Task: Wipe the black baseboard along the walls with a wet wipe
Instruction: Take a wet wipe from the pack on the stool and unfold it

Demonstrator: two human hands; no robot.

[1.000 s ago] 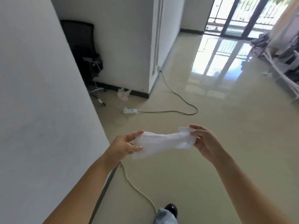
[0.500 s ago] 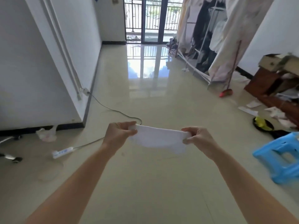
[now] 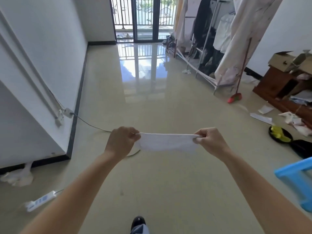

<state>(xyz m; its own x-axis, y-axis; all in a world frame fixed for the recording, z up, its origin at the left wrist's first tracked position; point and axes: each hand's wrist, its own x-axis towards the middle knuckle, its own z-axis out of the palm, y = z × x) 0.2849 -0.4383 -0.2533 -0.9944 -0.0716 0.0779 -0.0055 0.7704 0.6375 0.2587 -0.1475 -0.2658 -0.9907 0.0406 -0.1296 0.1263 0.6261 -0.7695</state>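
Since a second ago the view has swung from the corner toward the room, both hands, left hand (image 3: 120, 143) and right hand (image 3: 211, 142), pinching the wet wipe (image 3: 166, 142) taut above the floor; fold it flat before reaching the black baseboard (image 3: 76, 105).

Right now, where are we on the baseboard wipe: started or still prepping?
Still prepping. Done: the wet wipe is out and opened flat. In hand: the left hand and right hand each pinch one end, stretching it in mid-air over the floor. Left: all the wiping. The wipe touches no black baseboard; the nearest run lies along the left wall, past a white power strip and its cable.
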